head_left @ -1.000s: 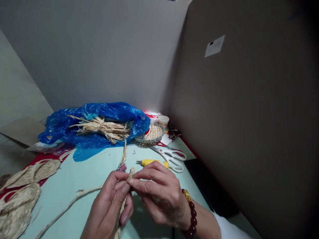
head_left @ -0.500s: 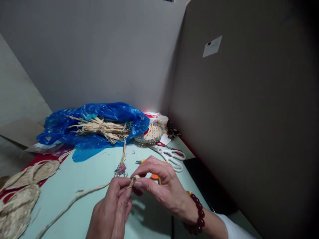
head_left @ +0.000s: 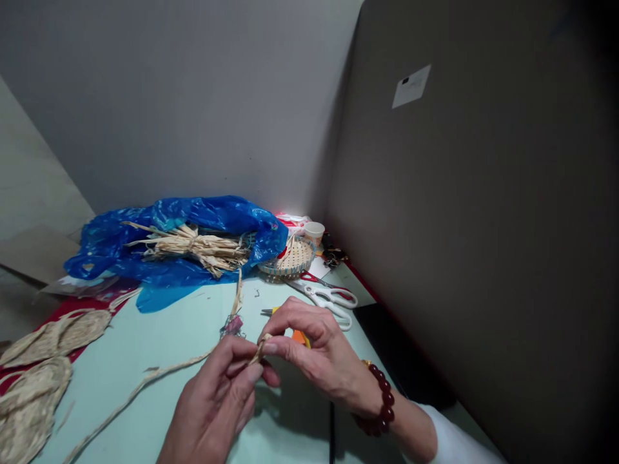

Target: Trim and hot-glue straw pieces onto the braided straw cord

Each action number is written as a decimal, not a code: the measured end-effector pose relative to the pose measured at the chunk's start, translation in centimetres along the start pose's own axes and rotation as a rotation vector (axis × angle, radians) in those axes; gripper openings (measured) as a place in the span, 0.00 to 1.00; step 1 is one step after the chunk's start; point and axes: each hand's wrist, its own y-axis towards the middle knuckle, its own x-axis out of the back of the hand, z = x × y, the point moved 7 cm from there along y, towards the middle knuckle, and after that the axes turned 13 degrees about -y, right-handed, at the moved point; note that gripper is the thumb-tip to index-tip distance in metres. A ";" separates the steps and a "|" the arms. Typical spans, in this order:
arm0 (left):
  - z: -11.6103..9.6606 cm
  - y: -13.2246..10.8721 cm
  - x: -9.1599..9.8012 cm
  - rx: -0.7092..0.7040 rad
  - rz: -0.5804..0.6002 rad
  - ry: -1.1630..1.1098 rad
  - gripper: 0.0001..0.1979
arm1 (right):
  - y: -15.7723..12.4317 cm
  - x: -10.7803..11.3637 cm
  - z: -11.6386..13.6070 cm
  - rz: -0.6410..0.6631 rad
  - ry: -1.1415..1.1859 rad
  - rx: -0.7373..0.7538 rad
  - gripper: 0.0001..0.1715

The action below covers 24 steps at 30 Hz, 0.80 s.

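Pinched between both hands is a short pale piece of dried straw strand (head_left: pixel 258 350), looped or folded at its top. My left hand (head_left: pixel 217 393) grips its lower end between thumb and forefinger. At the upper end, the thumb and fingertips of my right hand (head_left: pixel 309 348) close on it; a dark red bead bracelet circles that wrist. A long twisted straw cord (head_left: pixel 145 385) runs from behind my left hand toward the lower left; whether it joins the held piece is hidden. Just beyond the hands lies a heap of small clips (head_left: pixel 233 325).
A blue plastic bag (head_left: pixel 227 209) holds a straw bundle (head_left: pixel 193 245). Near it are a woven basket (head_left: pixel 290 261), a paper cup (head_left: pixel 314 232) and white-handled scissors (head_left: pixel 333 298). Woven straw pieces (head_left: pixel 39 393) lie left. A black flat object (head_left: pixel 401 354) sits right, by the dark panel.
My left hand has turned slightly and its fingers have spread a little below the strand. Both hands still hold the strand, and the view has shifted slightly.
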 end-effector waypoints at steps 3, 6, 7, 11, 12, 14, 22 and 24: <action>0.3 0.3 -0.3 0.053 0.062 -0.077 0.16 | 0.0 0.0 -0.2 0.013 0.002 -0.009 0.21; 0.4 0.6 -0.4 0.060 0.096 -0.121 0.15 | 0.0 -0.1 -0.3 0.018 0.000 0.000 0.21; 0.5 0.7 -0.3 0.067 0.091 -0.132 0.15 | 0.0 -0.1 -0.3 0.018 -0.002 0.006 0.22; 0.8 1.0 -0.2 0.075 0.077 -0.173 0.15 | 0.1 -0.1 -0.1 0.025 0.005 0.022 0.21; 0.7 1.0 -0.2 0.070 0.074 -0.180 0.16 | 0.1 -0.1 -0.1 0.026 0.013 0.024 0.21; 0.6 0.9 -0.2 0.058 0.067 -0.177 0.16 | 0.0 -0.2 0.1 0.015 0.020 0.024 0.21; 0.6 0.2 0.5 -0.175 -0.012 0.198 0.09 | -1.2 -0.9 -0.7 -0.133 0.009 -0.069 0.17; -0.1 0.0 0.7 -0.372 -0.013 0.425 0.05 | -1.4 -1.2 -1.8 -0.141 0.123 -0.159 0.12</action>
